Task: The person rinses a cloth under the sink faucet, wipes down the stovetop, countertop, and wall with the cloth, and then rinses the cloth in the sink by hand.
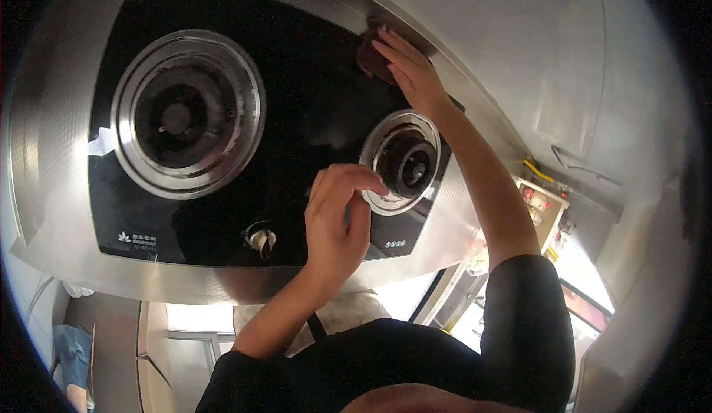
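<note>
A black glass gas cooktop [311, 79] lies before me, set in a stainless steel counter. My right hand [409, 68] presses flat on a dark brown cloth or pad [374, 57] at the cooktop's back right edge. Its fingers are stretched over the pad. My left hand [339, 207] hovers by the near left side of the right burner [410, 165], fingers curled, with nothing visible in it. Whether its fingertips touch the burner's steel ring, I cannot tell. The left burner [186, 113] has a wide steel ring. A metal control knob [261, 239] sits at the front edge.
A steel wall panel [556, 51] rises behind and to the right of the cooktop. The counter's rim [183, 285] runs along the front. Shelves with small items [539, 204] stand at the lower right. Part of a person in blue clothing [73, 357] shows at the lower left.
</note>
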The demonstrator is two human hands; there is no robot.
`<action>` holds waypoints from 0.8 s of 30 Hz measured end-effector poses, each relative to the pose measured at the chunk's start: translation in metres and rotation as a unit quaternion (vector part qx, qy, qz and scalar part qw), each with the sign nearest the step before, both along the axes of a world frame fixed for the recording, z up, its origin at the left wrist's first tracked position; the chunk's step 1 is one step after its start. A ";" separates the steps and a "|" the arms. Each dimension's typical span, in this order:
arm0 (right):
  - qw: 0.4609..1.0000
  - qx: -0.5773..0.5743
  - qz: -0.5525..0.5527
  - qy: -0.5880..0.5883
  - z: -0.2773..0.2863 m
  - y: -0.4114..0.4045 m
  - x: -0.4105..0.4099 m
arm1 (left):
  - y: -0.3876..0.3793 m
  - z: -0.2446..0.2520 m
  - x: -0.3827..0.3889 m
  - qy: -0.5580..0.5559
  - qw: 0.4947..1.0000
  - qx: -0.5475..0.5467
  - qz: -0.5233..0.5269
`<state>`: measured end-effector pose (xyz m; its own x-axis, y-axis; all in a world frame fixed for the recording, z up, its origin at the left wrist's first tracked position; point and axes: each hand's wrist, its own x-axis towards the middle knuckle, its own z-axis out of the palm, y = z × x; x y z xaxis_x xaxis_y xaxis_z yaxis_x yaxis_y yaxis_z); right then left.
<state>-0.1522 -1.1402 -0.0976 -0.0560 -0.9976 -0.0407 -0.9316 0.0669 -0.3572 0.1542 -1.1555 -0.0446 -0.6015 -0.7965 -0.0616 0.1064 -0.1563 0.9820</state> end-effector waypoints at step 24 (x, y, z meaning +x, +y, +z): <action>0.961 -0.089 -0.249 0.079 -0.023 0.348 0.002 | 0.253 -0.010 -0.113 -0.032 0.973 0.105 -0.204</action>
